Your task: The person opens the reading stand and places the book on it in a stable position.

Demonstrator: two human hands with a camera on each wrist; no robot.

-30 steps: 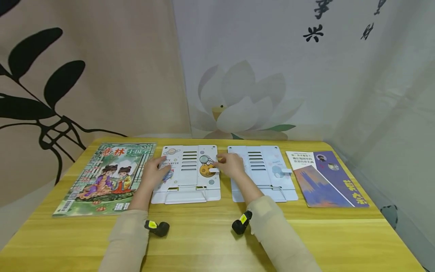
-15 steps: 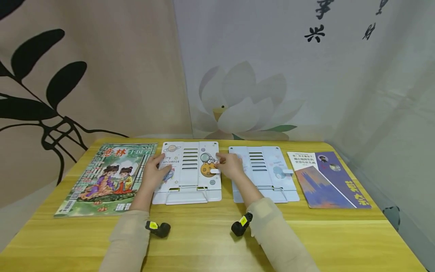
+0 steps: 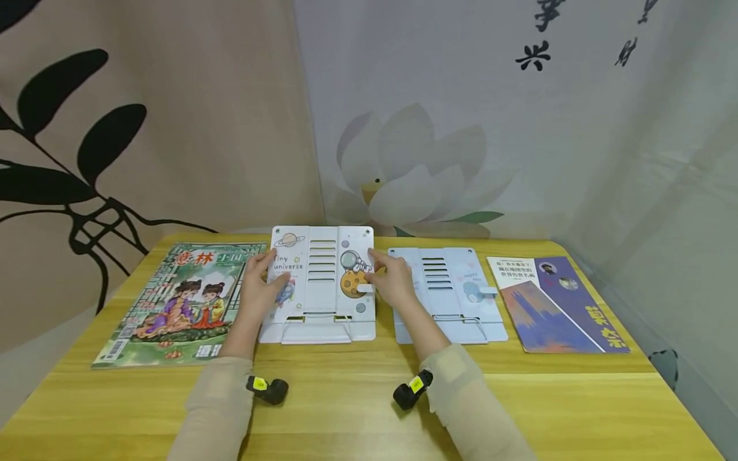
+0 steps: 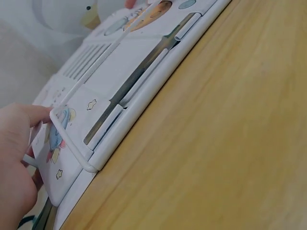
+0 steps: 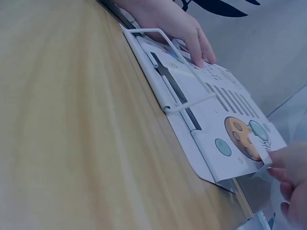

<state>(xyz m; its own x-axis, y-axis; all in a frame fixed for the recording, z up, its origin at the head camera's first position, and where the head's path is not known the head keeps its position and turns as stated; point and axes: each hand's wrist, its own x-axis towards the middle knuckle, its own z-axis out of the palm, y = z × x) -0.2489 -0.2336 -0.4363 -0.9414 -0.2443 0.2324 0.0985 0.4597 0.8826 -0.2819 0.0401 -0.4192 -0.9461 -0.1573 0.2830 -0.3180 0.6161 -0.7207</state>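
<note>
A white book stand (image 3: 321, 294) printed with planets and an astronaut stands before me, its slotted back panel tilted up off its base. My left hand (image 3: 257, 291) grips the panel's left edge, thumb on the front face. On the opposite edge my right hand (image 3: 394, 278) pinches the panel by the small white page clip (image 3: 364, 288). In the left wrist view the wire page holder (image 4: 72, 143) lies across the stand's front. The right wrist view shows the base (image 5: 192, 158) resting on the table, a gap opening beneath the panel.
To the right, a second white book stand (image 3: 438, 288) lies flat, partly behind my right hand. A green illustrated magazine (image 3: 190, 307) lies at the left of the wooden table (image 3: 334, 410); a purple book (image 3: 553, 307) is at the right. A curtain (image 3: 230, 128) hangs behind.
The left stand's panel has tilted upward, its top edge rising, with both hands holding its sides. The second stand, magazine and purple book have stayed in place.
</note>
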